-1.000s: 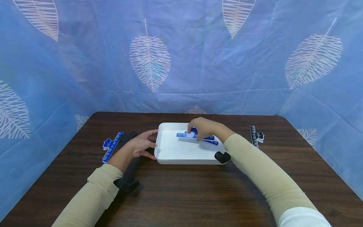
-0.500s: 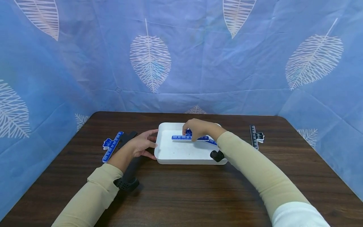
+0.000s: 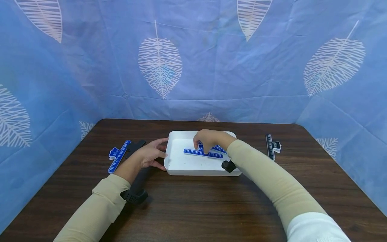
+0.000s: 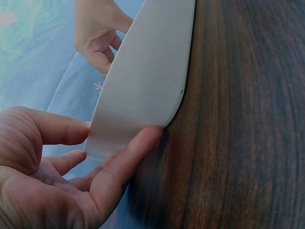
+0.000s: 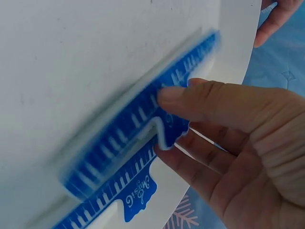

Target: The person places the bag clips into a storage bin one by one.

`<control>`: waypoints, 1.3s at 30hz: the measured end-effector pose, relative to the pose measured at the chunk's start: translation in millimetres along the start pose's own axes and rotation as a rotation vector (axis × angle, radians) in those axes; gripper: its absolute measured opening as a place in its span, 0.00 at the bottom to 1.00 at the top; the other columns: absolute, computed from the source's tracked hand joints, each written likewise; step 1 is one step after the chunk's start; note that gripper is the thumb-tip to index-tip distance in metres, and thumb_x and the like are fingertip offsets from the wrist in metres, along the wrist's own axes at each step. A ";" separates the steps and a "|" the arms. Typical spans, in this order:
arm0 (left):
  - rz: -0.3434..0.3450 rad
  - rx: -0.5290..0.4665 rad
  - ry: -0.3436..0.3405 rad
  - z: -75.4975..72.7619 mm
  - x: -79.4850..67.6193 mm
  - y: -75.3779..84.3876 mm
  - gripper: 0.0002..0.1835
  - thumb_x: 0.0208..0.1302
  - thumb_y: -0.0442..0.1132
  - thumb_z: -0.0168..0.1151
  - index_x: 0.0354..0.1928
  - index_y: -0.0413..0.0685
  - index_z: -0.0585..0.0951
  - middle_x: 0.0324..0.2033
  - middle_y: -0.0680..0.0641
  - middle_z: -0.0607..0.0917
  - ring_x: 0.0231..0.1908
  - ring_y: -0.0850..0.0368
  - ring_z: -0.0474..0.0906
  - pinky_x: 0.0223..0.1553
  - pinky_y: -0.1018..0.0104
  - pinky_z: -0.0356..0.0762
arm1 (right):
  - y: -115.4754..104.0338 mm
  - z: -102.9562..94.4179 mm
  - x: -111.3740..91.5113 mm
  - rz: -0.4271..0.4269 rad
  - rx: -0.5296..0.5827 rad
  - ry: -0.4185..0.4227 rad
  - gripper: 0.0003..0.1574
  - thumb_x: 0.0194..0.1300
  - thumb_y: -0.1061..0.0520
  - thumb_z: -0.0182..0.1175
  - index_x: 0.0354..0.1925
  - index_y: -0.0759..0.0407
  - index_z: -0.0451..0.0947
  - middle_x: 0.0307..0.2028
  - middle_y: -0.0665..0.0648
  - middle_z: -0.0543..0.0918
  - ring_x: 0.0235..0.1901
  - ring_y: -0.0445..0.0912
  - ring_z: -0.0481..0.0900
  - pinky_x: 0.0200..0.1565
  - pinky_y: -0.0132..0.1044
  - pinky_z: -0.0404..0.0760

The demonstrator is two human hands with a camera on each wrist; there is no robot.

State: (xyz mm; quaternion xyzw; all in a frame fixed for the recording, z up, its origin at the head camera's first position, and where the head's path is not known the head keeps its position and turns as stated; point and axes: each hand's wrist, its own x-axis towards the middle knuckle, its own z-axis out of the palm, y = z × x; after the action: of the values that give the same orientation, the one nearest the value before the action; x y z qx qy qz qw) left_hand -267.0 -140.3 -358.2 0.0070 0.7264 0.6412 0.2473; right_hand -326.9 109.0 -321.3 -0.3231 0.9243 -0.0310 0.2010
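My right hand (image 3: 209,139) pinches a blue clip (image 5: 119,131) with a piano-key pattern, thumb on top and fingers underneath, over the white tray (image 3: 178,164). A second blue clip (image 5: 139,196), marked "Music", lies beside it in the tray, partly covered by the hand in the head view. At the tray's left end is my left hand (image 3: 152,155), its fingers spread and fairly straight, touching the rim and side wall. In the left wrist view the tray's outer wall (image 4: 143,67) rises beside those fingertips.
Left of the tray, another blue clip (image 3: 120,157) lies on the dark wooden table (image 3: 193,205), with a black item (image 3: 136,148) partly behind the left hand. A black clip with white keys (image 3: 270,147) lies to the right. A blue leaf-patterned cloth (image 3: 211,67) hangs behind.
My right hand has moved left and then slightly nearer with the blue clip, which now tilts down to the right. The left hand and tray stay in place.
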 end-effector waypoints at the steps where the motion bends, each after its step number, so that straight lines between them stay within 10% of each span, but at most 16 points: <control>1: 0.001 0.000 -0.001 0.0 -0.2 0.2 0.40 0.67 0.22 0.52 0.77 0.52 0.52 0.68 0.35 0.61 0.62 0.32 0.65 0.35 0.42 0.84 | -0.4 0.5 0.0 0.007 0.001 0.001 0.22 0.50 0.67 0.74 0.39 0.46 0.82 0.50 0.50 0.81 0.49 0.46 0.75 0.60 0.46 0.75; 39: -0.004 -0.013 0.002 0.2 1.1 -1.7 0.40 0.67 0.22 0.52 0.76 0.53 0.53 0.68 0.34 0.60 0.60 0.30 0.66 0.36 0.42 0.84 | 7.3 -10.9 -47.3 -0.055 0.080 0.190 0.21 0.56 0.59 0.72 0.50 0.57 0.83 0.50 0.55 0.83 0.51 0.54 0.79 0.52 0.46 0.81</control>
State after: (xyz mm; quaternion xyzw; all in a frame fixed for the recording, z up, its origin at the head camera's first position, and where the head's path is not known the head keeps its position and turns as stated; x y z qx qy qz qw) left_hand -267.3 -140.1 -360.2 0.0030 0.7224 0.6455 0.2479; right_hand -301.9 142.8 -296.1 -0.3356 0.9280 -0.1037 0.1241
